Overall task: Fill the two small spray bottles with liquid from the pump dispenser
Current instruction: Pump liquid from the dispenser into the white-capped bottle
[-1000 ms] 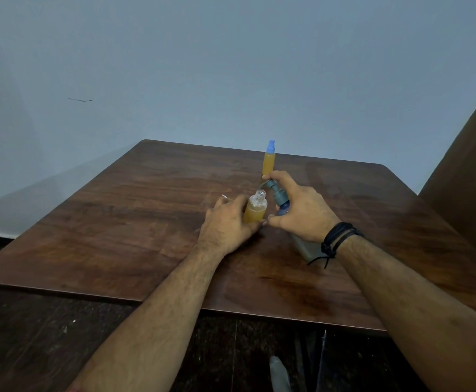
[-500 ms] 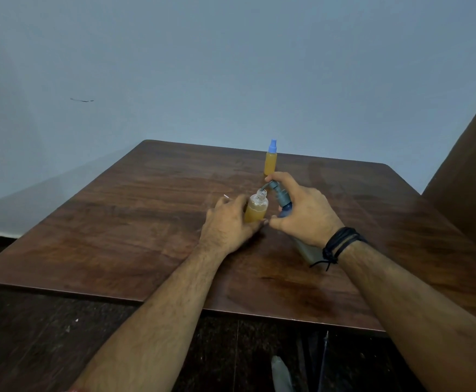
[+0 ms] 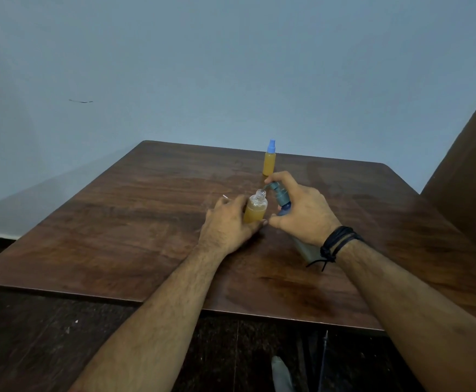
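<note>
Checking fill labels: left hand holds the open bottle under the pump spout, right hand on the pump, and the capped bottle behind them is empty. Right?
Not quite. The head view shows the capped bottle full of orange liquid, not empty. The rest stands: the left hand holds the open bottle under the spout, and the right hand is on the pump.

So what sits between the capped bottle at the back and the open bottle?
In the head view, only the right hand's forefinger on the pump spout; otherwise bare table.
</note>
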